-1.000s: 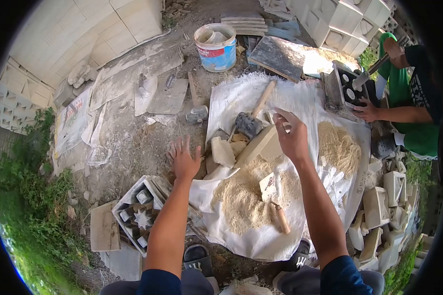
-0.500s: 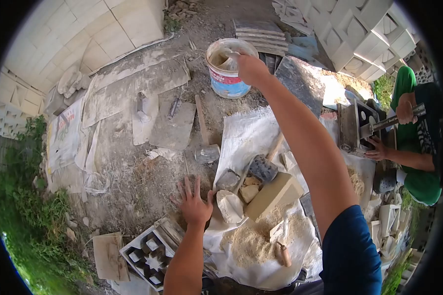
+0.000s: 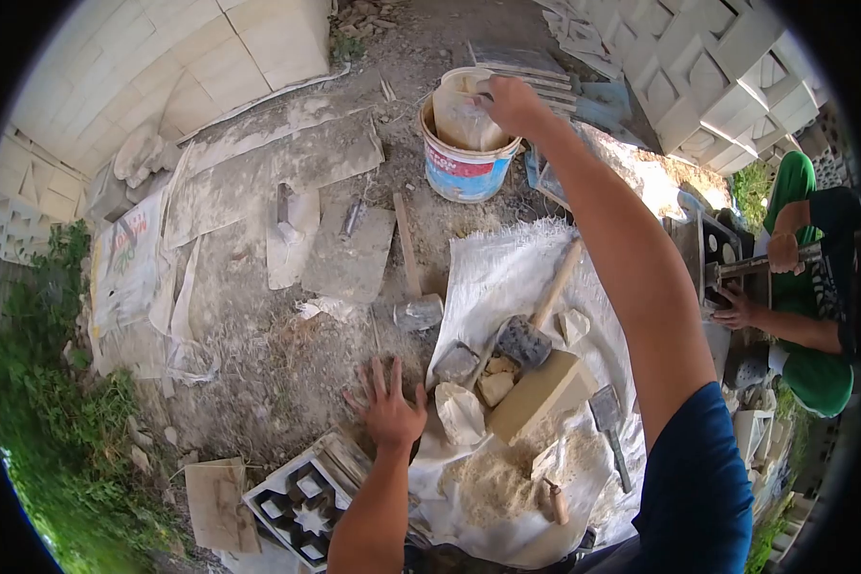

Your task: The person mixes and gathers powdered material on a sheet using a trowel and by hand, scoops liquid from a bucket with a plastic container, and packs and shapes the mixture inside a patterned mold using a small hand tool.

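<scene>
Holding the jug (image 3: 460,122) in the bucket (image 3: 467,180) at twelve o'clock, my right hand (image 3: 517,105) clamps its two-o'clock edge, the best grip; I judge it light, stiff, possibly slippery. Left hand (image 3: 392,415): fingers apart, seven o'clock.

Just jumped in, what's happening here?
Someone's right hand grips the rim of a pale container, which is tilted in the mouth of a bucket. The left hand is spread open and looks braced on the dirt. Nearby, a mallet, tan block and wooden-handled trowel lie on a white sheet with sandy powder. At right, a co-worker's hand holds a tool at a box.
</scene>
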